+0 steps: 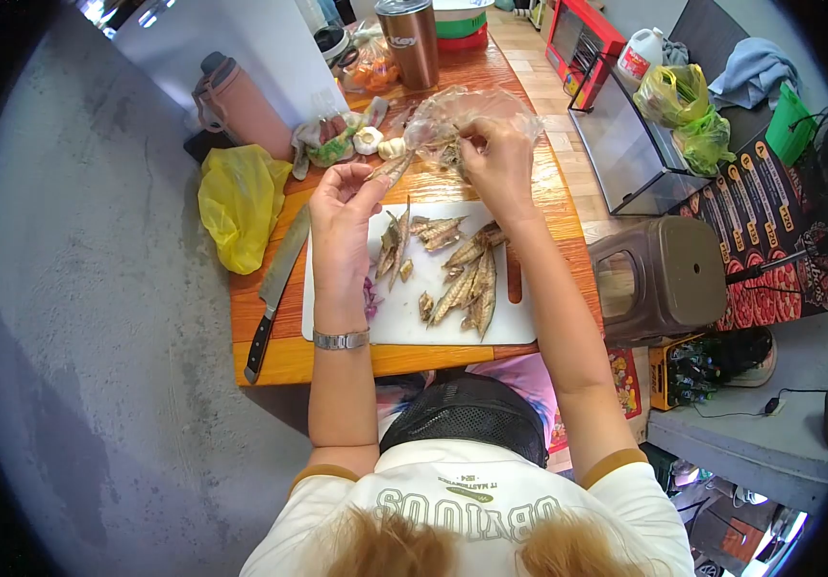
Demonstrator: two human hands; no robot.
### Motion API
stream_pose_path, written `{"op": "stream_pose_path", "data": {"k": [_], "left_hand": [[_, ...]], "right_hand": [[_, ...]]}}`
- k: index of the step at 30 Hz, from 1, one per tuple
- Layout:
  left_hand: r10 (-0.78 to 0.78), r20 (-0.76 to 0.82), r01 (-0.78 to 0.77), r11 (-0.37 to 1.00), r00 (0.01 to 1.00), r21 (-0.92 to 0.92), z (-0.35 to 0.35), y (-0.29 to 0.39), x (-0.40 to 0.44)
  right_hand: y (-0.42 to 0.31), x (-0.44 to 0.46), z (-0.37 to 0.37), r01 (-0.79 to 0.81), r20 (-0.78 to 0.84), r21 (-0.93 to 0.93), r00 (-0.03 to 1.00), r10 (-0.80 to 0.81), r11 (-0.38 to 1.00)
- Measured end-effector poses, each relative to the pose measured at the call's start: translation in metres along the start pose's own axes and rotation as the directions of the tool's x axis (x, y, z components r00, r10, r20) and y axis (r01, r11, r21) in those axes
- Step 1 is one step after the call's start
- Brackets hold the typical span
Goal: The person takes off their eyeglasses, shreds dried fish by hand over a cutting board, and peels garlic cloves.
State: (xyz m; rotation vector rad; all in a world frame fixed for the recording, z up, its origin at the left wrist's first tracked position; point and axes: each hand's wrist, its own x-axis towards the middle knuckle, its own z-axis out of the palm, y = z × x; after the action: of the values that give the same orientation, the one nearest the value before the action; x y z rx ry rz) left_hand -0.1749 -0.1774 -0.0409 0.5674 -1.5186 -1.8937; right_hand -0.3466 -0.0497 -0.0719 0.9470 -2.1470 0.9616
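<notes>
My left hand (pixel 345 197) pinches a small piece of dried fish (pixel 393 168) above the top left of the white cutting board (pixel 399 322). My right hand (pixel 498 163) is closed at a clear plastic bag (pixel 433 120) behind the board, its fingertips on small brownish bits I cannot make out clearly. Several dried fish pieces (pixel 471 279) lie on the board, with more (pixel 393 245) at its left. Chopped purple onion (pixel 370 298) lies partly behind my left wrist. A large knife (pixel 279 279) rests left of the board.
Garlic bulbs (pixel 368 140), a yellow plastic bag (pixel 241 207), a pink bottle (pixel 246 106) and a steel tumbler (pixel 409 43) stand or lie around the wooden table's (pixel 568 207) far and left sides. A brown stool (pixel 678 274) is at the right.
</notes>
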Motion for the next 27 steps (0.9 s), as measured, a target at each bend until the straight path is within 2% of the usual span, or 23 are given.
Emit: {"op": "stream_pose_path", "data": {"k": [1, 2, 3, 4, 7, 8, 11, 12, 15, 16, 19, 24, 27], "left_hand": [[0.011, -0.008, -0.011, 1.000, 1.000, 0.011, 0.001, -0.001, 0.000], [0.021, -0.014, -0.021, 1.000, 1.000, 0.023, 0.002, -0.002, -0.001], [0.031, -0.020, -0.030, 0.999, 0.999, 0.034, 0.003, -0.003, -0.001], [0.029, -0.020, -0.029, 0.999, 0.999, 0.034, 0.004, -0.004, -0.001], [0.064, -0.023, -0.063, 0.997, 0.998, 0.045, 0.005, -0.008, 0.001], [0.063, -0.025, -0.062, 0.997, 0.998, 0.045, 0.005, -0.009, 0.001], [0.121, -0.046, -0.114, 0.984, 0.992, 0.134, 0.008, -0.011, 0.001], [0.120, -0.047, -0.112, 0.985, 0.992, 0.134, 0.008, -0.011, 0.001], [0.117, -0.015, -0.106, 0.938, 0.993, 0.331, 0.009, -0.009, -0.001], [0.117, -0.017, -0.105, 0.938, 0.993, 0.331, 0.010, -0.009, -0.001], [0.178, -0.014, -0.150, 0.867, 0.984, 0.476, 0.015, -0.005, -0.003], [0.177, 0.043, -0.173, 0.831, 0.983, 0.529, 0.013, -0.004, -0.004], [0.230, 0.045, -0.217, 0.811, 0.972, 0.543, 0.012, -0.005, -0.003]], "right_hand": [[-0.004, 0.000, 0.001, -0.127, 0.117, 0.227, 0.988, 0.103, 0.966], [-0.009, 0.000, 0.002, -0.271, 0.253, 0.422, 0.952, 0.175, 0.865], [-0.013, -0.001, 0.004, -0.418, 0.396, 0.570, 0.894, 0.209, 0.708], [-0.017, -0.003, 0.006, -0.419, 0.397, 0.569, 0.894, 0.210, 0.708], [-0.028, -0.010, 0.013, -0.635, 0.621, 0.717, 0.769, 0.149, 0.289], [-0.031, -0.012, 0.014, -0.636, 0.623, 0.716, 0.768, 0.147, 0.288], [-0.035, -0.016, 0.015, -0.670, 0.648, 0.731, 0.741, 0.176, 0.132], [-0.034, -0.016, 0.015, -0.671, 0.649, 0.730, 0.740, 0.176, 0.132], [-0.032, -0.015, 0.016, -0.704, 0.682, 0.709, 0.700, 0.213, 0.042], [-0.031, -0.016, 0.016, -0.705, 0.683, 0.708, 0.699, 0.212, 0.042], [-0.030, -0.013, 0.012, -0.782, 0.759, 0.623, 0.608, 0.232, 0.010], [-0.035, -0.012, 0.006, -0.764, 0.729, 0.642, 0.634, 0.257, 0.061], [-0.033, -0.010, 0.007, -0.732, 0.717, 0.681, 0.672, 0.184, 0.020]]}}
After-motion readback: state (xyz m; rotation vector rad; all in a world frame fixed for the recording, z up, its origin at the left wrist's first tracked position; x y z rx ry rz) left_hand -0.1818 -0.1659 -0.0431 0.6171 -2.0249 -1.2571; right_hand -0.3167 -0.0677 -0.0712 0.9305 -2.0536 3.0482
